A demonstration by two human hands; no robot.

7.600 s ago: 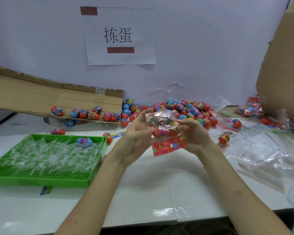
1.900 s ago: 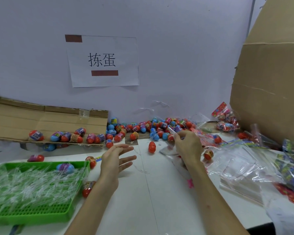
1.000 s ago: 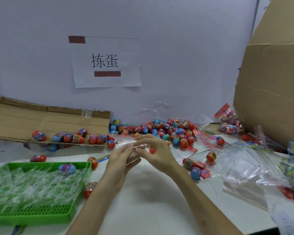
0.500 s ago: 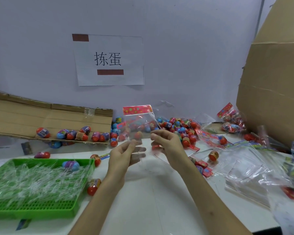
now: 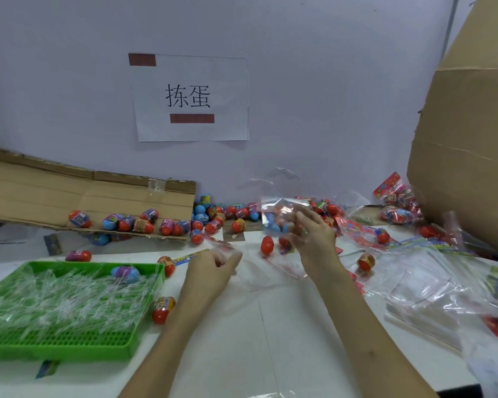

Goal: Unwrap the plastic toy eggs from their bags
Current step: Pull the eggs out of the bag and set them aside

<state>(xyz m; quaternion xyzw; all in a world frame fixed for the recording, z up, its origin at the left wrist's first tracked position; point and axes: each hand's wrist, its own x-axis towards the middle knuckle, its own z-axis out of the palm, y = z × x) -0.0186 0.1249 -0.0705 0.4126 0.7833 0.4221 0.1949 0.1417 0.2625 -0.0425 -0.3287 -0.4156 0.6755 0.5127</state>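
Observation:
My right hand (image 5: pixel 314 239) pinches an empty clear plastic bag (image 5: pixel 283 209), lifted and blurred above the table. My left hand (image 5: pixel 212 268) is lower and to the left, fingers curled on a thin clear plastic strip (image 5: pixel 223 245) with a red edge. A loose red toy egg (image 5: pixel 267 245) lies on the white table between the hands. Several red and blue eggs (image 5: pixel 227 212) are heaped along the back wall. Sealed bags of eggs (image 5: pixel 397 209) lie at the far right.
A green tray (image 5: pixel 69 344) holding clear plastic strips and one egg stands at the front left. A cardboard flap (image 5: pixel 69 193) carries several eggs behind it. Emptied clear bags (image 5: pixel 431 285) pile up on the right beside a big cardboard box (image 5: pixel 466 139). Stray eggs (image 5: pixel 163 308) lie near the tray.
The bag that both hands held upright has come apart between them: my right hand carried it up and right, while my left hand dropped toward the table with a strip.

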